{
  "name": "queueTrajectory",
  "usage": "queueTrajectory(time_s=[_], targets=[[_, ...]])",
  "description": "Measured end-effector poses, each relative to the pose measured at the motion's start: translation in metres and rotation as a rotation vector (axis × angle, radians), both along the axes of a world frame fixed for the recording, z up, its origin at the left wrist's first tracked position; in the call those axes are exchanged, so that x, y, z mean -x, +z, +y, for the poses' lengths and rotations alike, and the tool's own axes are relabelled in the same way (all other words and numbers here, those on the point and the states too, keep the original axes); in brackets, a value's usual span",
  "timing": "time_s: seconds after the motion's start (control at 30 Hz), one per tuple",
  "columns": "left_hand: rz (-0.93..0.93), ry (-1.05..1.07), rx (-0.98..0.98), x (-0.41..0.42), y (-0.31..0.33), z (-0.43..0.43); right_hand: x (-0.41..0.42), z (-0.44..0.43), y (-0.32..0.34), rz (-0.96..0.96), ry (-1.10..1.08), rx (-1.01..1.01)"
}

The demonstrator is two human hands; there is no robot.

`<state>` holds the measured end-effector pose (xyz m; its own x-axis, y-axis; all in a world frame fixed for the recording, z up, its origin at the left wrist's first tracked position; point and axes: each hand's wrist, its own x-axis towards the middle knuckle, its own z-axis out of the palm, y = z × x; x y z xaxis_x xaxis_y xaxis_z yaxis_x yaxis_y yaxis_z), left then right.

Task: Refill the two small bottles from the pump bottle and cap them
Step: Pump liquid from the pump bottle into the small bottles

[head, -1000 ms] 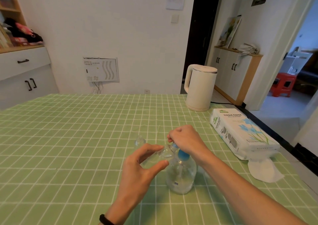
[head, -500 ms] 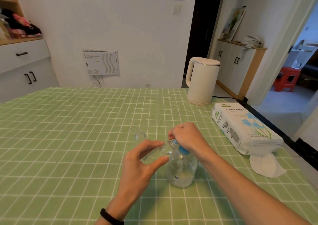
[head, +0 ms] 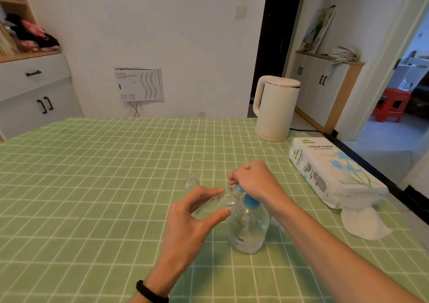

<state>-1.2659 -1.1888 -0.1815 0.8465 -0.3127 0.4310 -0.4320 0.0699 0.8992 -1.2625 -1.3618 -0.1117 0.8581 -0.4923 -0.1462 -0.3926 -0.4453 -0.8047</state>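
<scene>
A clear pump bottle [head: 248, 228] with a blue pump collar stands on the green checked tablecloth near the table's front. My right hand [head: 253, 178] is curled over the pump head, which it mostly hides. My left hand [head: 192, 217] holds a small clear bottle [head: 217, 204] tilted between thumb and fingers, its mouth up against the blue nozzle. A second small clear bottle [head: 191, 182] stands upright on the cloth just behind my left hand. I see no caps.
A white kettle [head: 275, 110] stands at the table's far right. A pack of tissue paper [head: 332, 172] lies along the right edge, with a loose tissue [head: 362, 222] in front of it. The table edge drops off on the right.
Both hands keep their hold; the camera has tipped slightly, so the scene sits a little higher in view. No clear movement of the bottles.
</scene>
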Motion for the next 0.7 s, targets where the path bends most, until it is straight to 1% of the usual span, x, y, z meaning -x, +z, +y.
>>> queueTrajectory(time_s=[0.27,0.5,0.6,0.7], targets=[[0.021,0.001,0.018,0.002,-0.002,-0.002,0.003,0.001,-0.004,0.012,-0.002,-0.001],[0.01,0.002,-0.003,0.003,0.001,-0.001,0.001,0.0,0.001,0.02,-0.005,0.003],[0.003,-0.002,0.002,0.002,0.005,0.0,-0.001,0.0,0.005,0.004,0.001,0.035],[0.002,-0.008,0.005,0.002,0.006,0.0,-0.002,-0.002,0.004,0.003,0.003,0.016]])
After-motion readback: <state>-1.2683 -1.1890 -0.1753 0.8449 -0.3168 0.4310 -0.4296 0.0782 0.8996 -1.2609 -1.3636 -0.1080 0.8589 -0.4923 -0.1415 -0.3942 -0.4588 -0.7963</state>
